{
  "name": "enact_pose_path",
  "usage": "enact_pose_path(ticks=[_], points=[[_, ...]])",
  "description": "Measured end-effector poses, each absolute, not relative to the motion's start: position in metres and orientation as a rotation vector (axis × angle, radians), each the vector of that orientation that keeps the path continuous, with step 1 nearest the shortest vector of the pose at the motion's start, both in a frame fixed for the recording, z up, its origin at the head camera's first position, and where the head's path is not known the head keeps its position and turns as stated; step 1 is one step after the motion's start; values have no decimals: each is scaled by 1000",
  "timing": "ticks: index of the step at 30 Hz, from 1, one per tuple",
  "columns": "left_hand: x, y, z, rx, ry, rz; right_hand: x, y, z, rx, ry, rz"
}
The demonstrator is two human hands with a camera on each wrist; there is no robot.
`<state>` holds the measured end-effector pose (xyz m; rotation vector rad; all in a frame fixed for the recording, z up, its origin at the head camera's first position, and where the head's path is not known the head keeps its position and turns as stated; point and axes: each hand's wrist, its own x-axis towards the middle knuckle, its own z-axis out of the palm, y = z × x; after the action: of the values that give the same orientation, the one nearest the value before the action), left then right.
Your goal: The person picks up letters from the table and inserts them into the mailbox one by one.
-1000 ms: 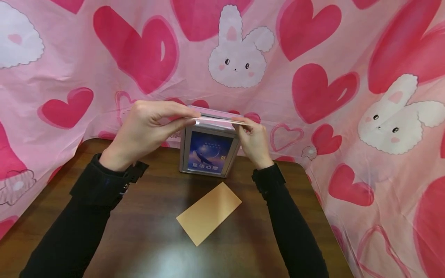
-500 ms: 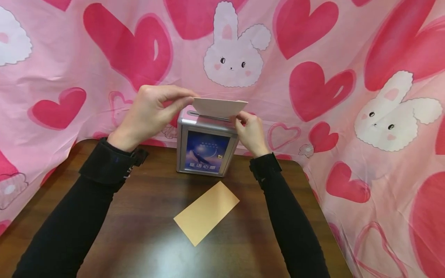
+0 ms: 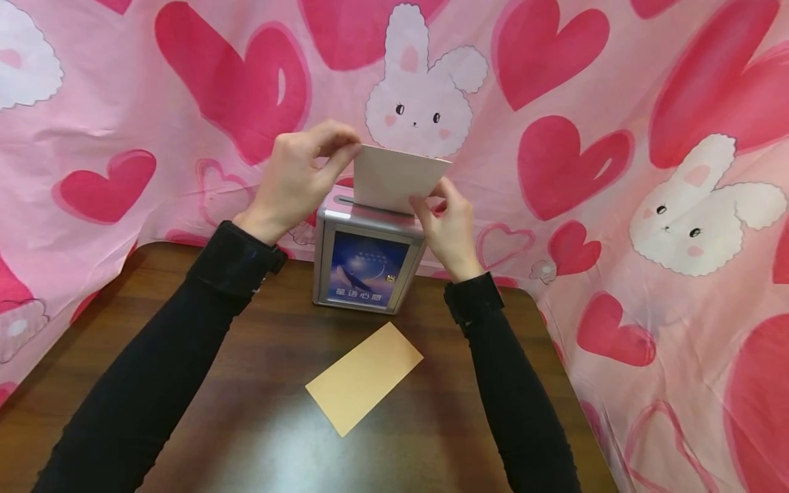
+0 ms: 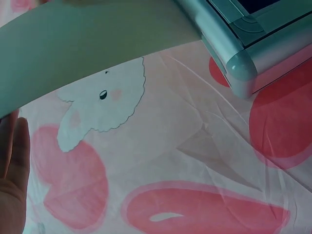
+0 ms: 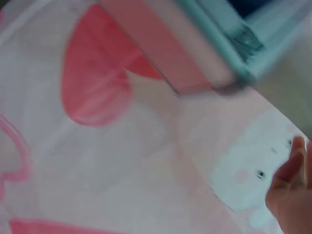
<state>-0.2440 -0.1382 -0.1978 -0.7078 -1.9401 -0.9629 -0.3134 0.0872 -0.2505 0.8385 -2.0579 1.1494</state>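
Note:
A stiff pale sheet, a card or envelope point(image 3: 397, 179), stands nearly upright over the slotted top of a silver-and-pink box point(image 3: 370, 218). Its lower edge meets the top at the slot; whether it has entered cannot be made out. My left hand point(image 3: 302, 171) pinches the sheet's upper left corner between thumb and fingers. Lower down, at the right edge, my right hand point(image 3: 448, 222) pinches it too. The left wrist view has the sheet point(image 4: 97, 48) running to the box's rim, with part of the left hand point(image 4: 12, 175). Blurred in the right wrist view, the right hand point(image 5: 295, 190) appears beside the box.
A flat tan paper rectangle point(image 3: 365, 378) lies on the dark wooden table point(image 3: 246, 411) in front of the box. The box front carries a blue picture panel point(image 3: 368, 267) with a small lock. Behind hangs a pink cloth point(image 3: 333, 103) with hearts and rabbits.
The sheet, seen edge-on above the box a second ago, has swung upright and shows its pale face. My left hand has risen and shifted right; the right hand stays near the box's right side.

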Motion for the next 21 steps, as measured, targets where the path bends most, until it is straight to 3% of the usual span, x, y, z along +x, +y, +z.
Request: enact_pose_path(ticks=[7, 21], points=[[-256, -141, -209, -626, -1998, -898, -302, 78, -226, 856, -1827, 1059], [-288, -137, -259, -668, -2077, -837, -316, 80, -265, 789, -2066, 895]])
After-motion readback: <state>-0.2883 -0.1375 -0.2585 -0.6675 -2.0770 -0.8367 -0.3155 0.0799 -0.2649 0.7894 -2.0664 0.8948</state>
